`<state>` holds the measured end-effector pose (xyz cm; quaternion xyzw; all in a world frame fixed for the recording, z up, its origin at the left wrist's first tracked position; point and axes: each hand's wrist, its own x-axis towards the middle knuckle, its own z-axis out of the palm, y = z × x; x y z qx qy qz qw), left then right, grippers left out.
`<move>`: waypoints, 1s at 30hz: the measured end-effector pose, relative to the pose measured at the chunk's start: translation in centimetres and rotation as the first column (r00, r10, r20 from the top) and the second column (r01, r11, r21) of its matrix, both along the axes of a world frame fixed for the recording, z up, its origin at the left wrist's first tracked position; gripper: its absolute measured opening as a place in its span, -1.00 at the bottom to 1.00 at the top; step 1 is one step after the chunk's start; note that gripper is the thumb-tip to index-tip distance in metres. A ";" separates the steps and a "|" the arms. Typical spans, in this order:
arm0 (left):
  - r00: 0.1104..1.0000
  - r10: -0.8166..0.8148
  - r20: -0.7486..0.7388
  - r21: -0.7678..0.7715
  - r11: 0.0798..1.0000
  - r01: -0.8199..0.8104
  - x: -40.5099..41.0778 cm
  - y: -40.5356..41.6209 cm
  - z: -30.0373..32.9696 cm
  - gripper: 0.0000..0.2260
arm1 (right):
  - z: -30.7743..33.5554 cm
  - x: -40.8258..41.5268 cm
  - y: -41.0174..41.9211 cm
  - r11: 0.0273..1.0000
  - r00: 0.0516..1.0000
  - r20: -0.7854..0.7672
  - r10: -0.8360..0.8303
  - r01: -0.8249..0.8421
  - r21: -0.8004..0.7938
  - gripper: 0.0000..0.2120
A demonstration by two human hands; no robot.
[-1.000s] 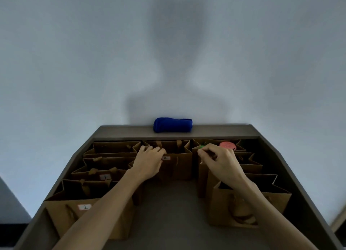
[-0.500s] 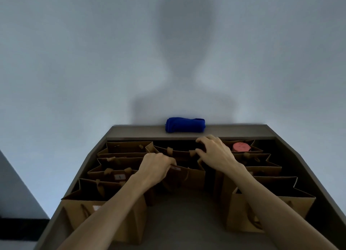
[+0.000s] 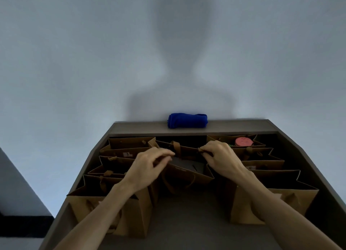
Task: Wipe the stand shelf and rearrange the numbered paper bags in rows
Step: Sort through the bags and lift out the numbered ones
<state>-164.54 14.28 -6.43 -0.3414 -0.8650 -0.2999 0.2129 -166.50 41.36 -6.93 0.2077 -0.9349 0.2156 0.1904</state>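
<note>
Several brown paper bags stand in the grey shelf tray. The middle bag is tilted toward me, and a dark box shows inside it. My left hand pinches its rim at the left corner. My right hand pinches the rim at the right corner. A column of bags stands on the left, one labelled 3. Another column stands on the right, one labelled 5. A rolled blue cloth lies on the back ledge against the wall.
A pink round lid shows inside the far right bag. Bare grey shelf floor lies between the two front bags. A plain wall rises behind the shelf, with my shadow on it.
My right hand left the right-hand bags and took the middle bag's rim. Both hands have since pulled that bag toward me and tilted it. The view has shifted left.
</note>
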 end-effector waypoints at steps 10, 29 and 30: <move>1.000 0.013 -0.009 0.249 0.969 -0.011 0.2 -0.2 0.9 -0.83 | -0.2 1.5 0.0 0.993 0.999 -0.026 -0.024 0.020 -0.118 -0.80; 0.949 0.145 0.280 -0.291 0.955 -0.060 -4.6 1.2 0.0 -0.74 | 0.6 -6.2 -3.0 0.971 0.935 0.267 -0.234 0.210 0.113 -0.81; 0.946 0.157 0.284 -0.284 0.956 -0.073 -4.7 1.3 0.0 -0.73 | 0.5 -6.6 -3.3 0.972 0.934 0.272 -0.231 0.212 0.098 -0.81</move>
